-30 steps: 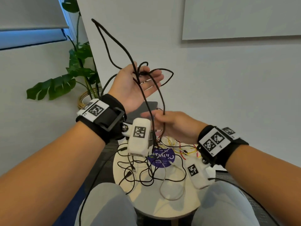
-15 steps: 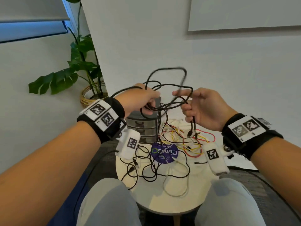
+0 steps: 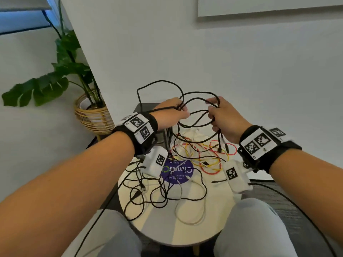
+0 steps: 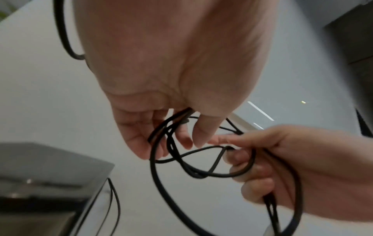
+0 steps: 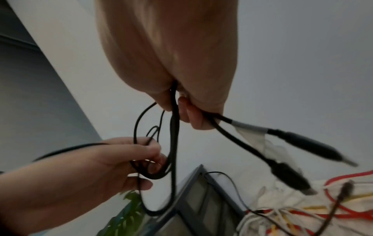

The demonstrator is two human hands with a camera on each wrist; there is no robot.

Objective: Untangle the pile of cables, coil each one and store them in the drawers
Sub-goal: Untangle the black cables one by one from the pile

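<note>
Holding a black cable (image 3: 196,115) in loose loops between both hands above the round surface (image 3: 159,229), I have my left hand (image 3: 169,115) curled round several strands on one side and my right hand (image 3: 225,120) closed round the bundle on the other, the two hands near each other but not touching. From the head view the loops arch up against the pale wall, and two ends hang below my right fist. Only the right wrist view shows those ends clearly: two dark moulded plugs (image 5: 310,146) with metal tips, one cable wrapped in a strip of pale tape near the plug. The left wrist view shows the smooth, round-sectioned cable crossing itself between my fingers (image 4: 139,143), a little blurred.

On the cream surface lie more thin black cables (image 3: 148,193) in a tangle, a white cable (image 3: 189,216) in a long loop, and red and yellow cables (image 3: 207,156) heaped over a white bundle. A purple round sticker (image 3: 176,170) shows under them. A small grey drawer unit (image 5: 203,207) stands at the far edge, its drawers pushed in; I cannot tell what is inside. A leafy plant (image 3: 61,75) in a woven basket (image 3: 92,115) stands on the floor to the left
</note>
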